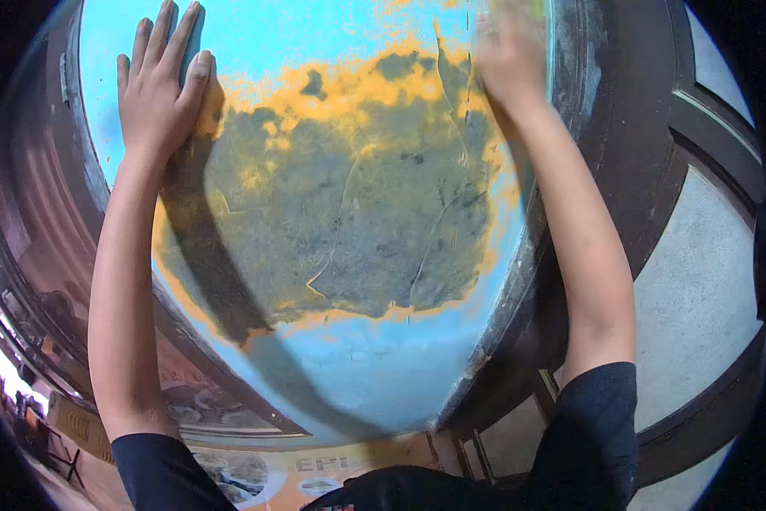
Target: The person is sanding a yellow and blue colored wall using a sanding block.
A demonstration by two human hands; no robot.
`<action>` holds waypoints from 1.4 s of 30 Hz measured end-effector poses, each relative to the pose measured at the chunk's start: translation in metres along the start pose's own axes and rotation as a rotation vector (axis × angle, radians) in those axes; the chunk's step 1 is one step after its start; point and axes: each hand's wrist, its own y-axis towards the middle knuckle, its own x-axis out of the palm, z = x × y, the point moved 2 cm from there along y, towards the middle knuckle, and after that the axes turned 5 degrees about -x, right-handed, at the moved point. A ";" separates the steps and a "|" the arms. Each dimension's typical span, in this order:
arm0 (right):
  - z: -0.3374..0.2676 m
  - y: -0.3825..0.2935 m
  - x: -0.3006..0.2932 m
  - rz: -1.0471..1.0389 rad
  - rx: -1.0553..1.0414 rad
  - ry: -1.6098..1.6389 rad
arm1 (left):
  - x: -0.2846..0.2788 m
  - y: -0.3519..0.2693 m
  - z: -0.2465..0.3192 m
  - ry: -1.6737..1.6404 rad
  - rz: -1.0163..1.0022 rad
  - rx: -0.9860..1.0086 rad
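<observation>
A painted wall panel (357,370) fills the middle of the head view, light blue with a broad orange-edged patch of bare grey plaster (370,211). Thin cracks run through the grey area. My left hand (159,89) lies spread against the blue paint at the upper left, holding nothing, its thumb pointing up. At the upper right, my right hand (510,57) is blurred by motion over the panel's right side. Its fingers are too smeared to show whether they grip something. The left arm casts a dark shadow across the patch.
Dark wooden framing (644,128) with pale inset panels (696,294) stands on the right. Along the left runs a dark edge strip (92,147). A tan plastic chair (79,421) appears at the lower left. Below the panel is a printed surface with lettering (322,464).
</observation>
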 end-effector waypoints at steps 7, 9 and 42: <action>-0.046 0.028 -0.014 -0.373 -0.358 -0.081 | -0.012 -0.035 0.024 0.039 -0.057 -0.135; -0.030 0.037 -0.013 -0.339 0.282 -0.040 | -0.021 -0.039 0.031 0.041 -0.081 -0.141; -0.053 0.120 0.016 -0.326 0.051 0.012 | 0.002 0.022 0.047 0.038 -0.082 -0.040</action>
